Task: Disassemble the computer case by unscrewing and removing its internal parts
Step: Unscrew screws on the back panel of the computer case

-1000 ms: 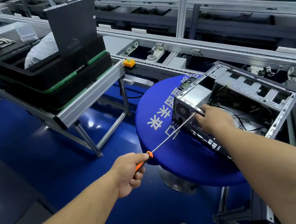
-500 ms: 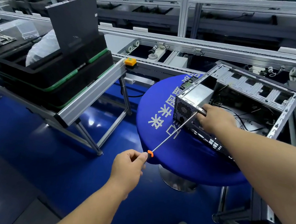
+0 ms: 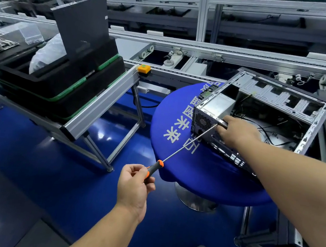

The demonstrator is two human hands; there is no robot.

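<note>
Unscrewing at the rear edge of the computer case on the blue tabletop: left hand grips the screwdriver, right hand clasps the case rim, side panel already off, power supply and cables still inside, so early stage.

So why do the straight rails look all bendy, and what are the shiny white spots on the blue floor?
Head view: its wide-angle lens bows the conveyor rails near the edges; the glossy blue floor shows bright glare patches, probably reflected lights.

Black trays stacked on aluminium rack; conveyor line behind.
</note>
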